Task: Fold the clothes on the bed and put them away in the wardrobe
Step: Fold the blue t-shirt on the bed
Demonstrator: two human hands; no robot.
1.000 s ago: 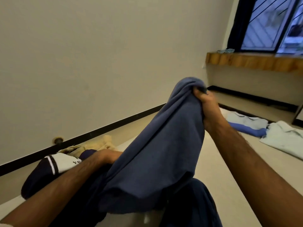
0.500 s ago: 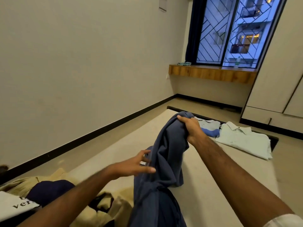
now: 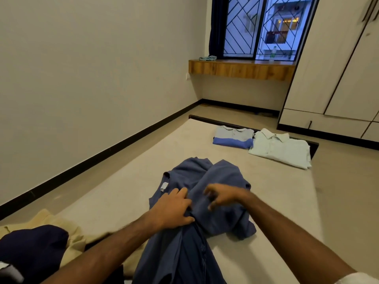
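A crumpled blue garment (image 3: 221,177) lies on the bed (image 3: 133,187) in front of me, its lower part trailing toward me. My left hand (image 3: 172,210) grips a fold of it near the middle, thumb and fingers curled into the cloth. Just above the garment, my right hand (image 3: 221,194) is blurred, with loosely bent fingers holding nothing. Two folded shirts lie at the bed's far end: a grey-and-blue polo (image 3: 233,137) and a pale shirt (image 3: 281,148). The wardrobe (image 3: 338,78) stands at the right with its doors closed.
A beige garment (image 3: 61,224) and a navy garment (image 3: 30,247) are heaped at the near left of the bed. A wooden window ledge (image 3: 242,69) holds a small cloth and a bottle. Floor runs along the bed's left side and beyond its far end.
My right hand let go of the blue garment, which dropped from held up to lying on the bed. My left hand came down and took hold of it. My view tilted toward the window.
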